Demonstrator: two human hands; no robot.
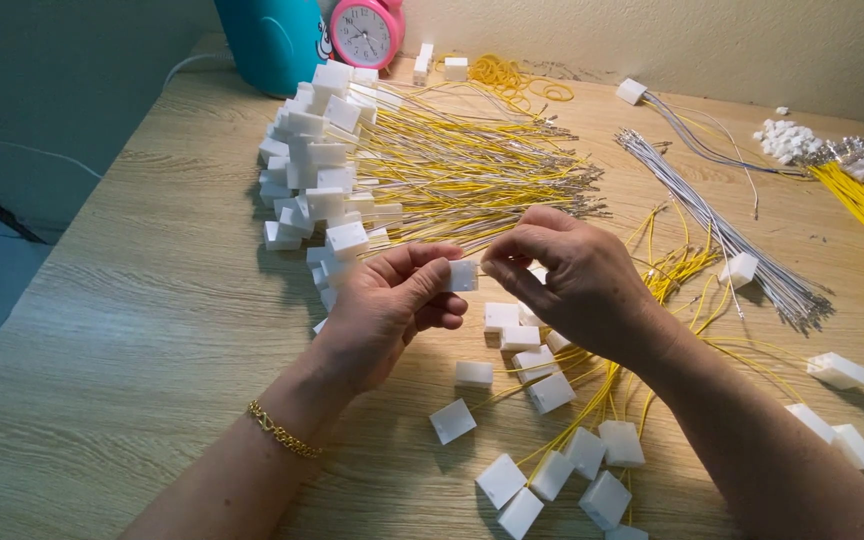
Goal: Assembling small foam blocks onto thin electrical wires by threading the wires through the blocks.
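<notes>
a small white connector block (462, 275) sits pinched in the left hand (387, 310) above the bench (132, 330); the right hand (577, 280) pinches at its side, fingers curled. stacked yellow-wire assemblies (392, 170) lie behind, loose white blocks (552, 440) below.

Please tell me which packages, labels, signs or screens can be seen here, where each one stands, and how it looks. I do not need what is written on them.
Clock: far edge of the wooden table, round, pink case, white dial face.
Teal container: left of the clock, rounded, plain teal, cut off by the picture's top.
No packages, signs or screens show. The white square pieces, like the white connector between the left hand and right hand, look blank.
</notes>
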